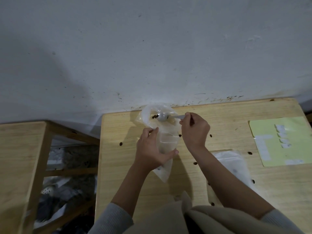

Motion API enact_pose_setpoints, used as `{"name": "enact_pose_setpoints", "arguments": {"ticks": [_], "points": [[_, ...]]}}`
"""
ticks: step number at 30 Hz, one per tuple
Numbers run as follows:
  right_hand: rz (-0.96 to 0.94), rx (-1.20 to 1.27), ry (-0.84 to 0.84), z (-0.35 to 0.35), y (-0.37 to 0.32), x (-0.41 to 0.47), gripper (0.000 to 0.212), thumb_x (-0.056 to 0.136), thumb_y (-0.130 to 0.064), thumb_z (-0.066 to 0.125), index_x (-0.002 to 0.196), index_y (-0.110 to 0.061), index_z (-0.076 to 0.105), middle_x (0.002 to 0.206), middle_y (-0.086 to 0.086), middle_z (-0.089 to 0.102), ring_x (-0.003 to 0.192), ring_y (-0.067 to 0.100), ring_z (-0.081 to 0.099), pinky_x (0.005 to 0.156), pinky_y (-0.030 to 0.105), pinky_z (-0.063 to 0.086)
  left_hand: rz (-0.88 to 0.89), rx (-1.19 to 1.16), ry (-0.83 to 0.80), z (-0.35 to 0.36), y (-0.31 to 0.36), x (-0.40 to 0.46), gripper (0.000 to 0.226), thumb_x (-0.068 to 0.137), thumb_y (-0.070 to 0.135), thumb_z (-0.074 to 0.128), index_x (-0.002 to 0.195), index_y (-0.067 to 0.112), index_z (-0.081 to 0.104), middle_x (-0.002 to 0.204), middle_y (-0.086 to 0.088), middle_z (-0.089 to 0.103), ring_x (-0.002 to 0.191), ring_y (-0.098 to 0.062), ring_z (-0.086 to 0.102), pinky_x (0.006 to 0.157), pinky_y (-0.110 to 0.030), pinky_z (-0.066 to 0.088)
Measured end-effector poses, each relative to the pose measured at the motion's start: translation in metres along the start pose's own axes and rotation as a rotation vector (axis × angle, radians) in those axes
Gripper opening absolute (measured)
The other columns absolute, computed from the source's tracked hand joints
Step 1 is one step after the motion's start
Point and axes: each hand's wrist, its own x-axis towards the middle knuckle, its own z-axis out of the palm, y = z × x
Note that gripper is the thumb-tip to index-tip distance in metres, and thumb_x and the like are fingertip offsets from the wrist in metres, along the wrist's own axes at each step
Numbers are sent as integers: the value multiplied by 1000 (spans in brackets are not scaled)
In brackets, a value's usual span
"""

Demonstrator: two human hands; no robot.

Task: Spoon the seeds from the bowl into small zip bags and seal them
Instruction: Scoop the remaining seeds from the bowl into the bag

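Left hand (150, 149) grip wrapped around zip bag (166, 141) at mid-height, fingertips pinching near rim, likely to keep mouth gaping for spoon. Bag held above desk (118, 166), long axis running from near bottom corner away toward wall, mouth pointing far and up. Right hand (194, 130) grip pinched narrow on spoon (163, 117) handle; bowl of spoon inside mouth, handle lying sideways to right. Few seeds (154, 117) beside spoon bowl; strays scattered on desk. Spare bags (231, 159) flat at right.

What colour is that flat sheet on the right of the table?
Pale yellow-green sheet with white patches; head view.
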Motion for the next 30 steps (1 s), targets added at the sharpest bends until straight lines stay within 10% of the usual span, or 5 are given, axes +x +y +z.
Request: {"name": "enact_pose_setpoints", "arguments": {"ticks": [8, 25, 30], "points": [[586, 308, -80, 3, 7, 11, 28, 93, -13, 55, 68, -13, 67, 64, 11, 70, 63, 24, 71, 72, 45, 59, 15, -46, 33, -2, -6, 1, 108, 48, 73, 67, 135, 13, 46, 120, 6, 39, 107, -14, 49, 92, -42, 49], [732, 362, -168, 0, 13, 29, 27, 94, -11, 55, 69, -9, 64, 72, 16, 68, 63, 24, 69, 65, 34, 60, 55, -70, 105, 0, -20, 0, 94, 49, 64, 75, 125, 13, 55, 114, 5, 44, 102, -11, 52, 86, -39, 52], [438, 147, -123, -4, 17, 23, 27, 93, -15, 52, 70, -17, 66, 62, 2, 68, 69, 22, 70, 77, 45, 57, 51, -78, 105, 1, -21, -3, 92, 49, 64, 75, 125, 15, 55, 114, 6, 45, 101, -9, 52, 85, -36, 53]]}}
